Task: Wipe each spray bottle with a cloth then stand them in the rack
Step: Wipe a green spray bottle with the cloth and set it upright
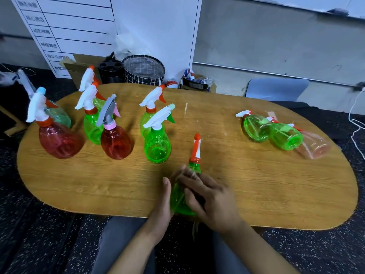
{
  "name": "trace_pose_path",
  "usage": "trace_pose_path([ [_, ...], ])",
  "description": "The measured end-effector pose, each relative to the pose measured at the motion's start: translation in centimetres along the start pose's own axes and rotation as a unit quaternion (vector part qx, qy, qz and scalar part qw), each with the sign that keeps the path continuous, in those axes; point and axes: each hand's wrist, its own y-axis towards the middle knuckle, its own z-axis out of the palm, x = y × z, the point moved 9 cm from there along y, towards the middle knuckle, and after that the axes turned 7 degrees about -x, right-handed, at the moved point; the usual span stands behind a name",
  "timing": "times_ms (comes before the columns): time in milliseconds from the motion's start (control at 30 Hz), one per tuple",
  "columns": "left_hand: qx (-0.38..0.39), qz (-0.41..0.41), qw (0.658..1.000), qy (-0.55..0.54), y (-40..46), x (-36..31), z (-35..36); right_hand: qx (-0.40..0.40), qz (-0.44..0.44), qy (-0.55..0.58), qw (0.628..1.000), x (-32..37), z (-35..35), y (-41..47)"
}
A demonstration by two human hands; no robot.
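Both hands on a green bottle at the near edge of the table.

The translucent green plastic spray bottle with a white-and-orange trigger head (182,196) lies tilted over the near rim of the oval wooden table (256,184), nozzle pointing away. The left hand (161,210) cups its side, thumb straight along the body; the right hand (209,200) lies over the belly, fingers curled against it, blurred. I can see no cloth, and no rack. It looks empty, so light and a bit squashy; the smooth round belly could slip, so the narrow neck under the orange collar seems the surer hold. Other bottles stand to the left (116,139); three lie to the right (256,126).
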Motion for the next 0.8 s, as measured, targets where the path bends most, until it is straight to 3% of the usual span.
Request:
trace_pose_path([
  [167, -0.011, 0.03, 0.999, 0.014, 0.2, -0.7, 0.5, 0.055, -0.168, -0.068, 0.982, 3.3, 1.0, -2.5],
  [267, -0.026, 0.031, 0.999, 0.01, 0.0, -0.8, 0.1, 0.038, -0.197, -0.057, 0.978, 3.9, -0.2, -2.6],
  [333, -0.024, 0.015, 1.0, 0.008, 0.1, -0.2, -0.2, -0.014, -0.11, 0.001, 0.994, 1.9, -1.9, -1.0],
  [433, -0.004, -0.009, 1.0, 0.009, 0.3, 0.6, -0.4, -0.074, 0.104, 0.081, 0.989, -3.4, -2.4, 1.0],
  [500, -0.001, -0.013, 1.0, 0.001, 0.4, 0.5, -0.5, -0.061, 0.133, 0.066, 0.987, -4.1, -0.9, 0.7],
  [667, -0.034, -0.022, 0.999, -0.025, 0.3, 0.1, -0.9, -0.007, -0.024, -0.005, 1.0, -0.5, 0.1, -2.8],
  [800, -0.033, -0.008, 0.999, 0.0, 0.6, 0.0, -0.5, 0.046, -0.19, -0.045, 0.98, 2.1, 1.0, -5.9],
])
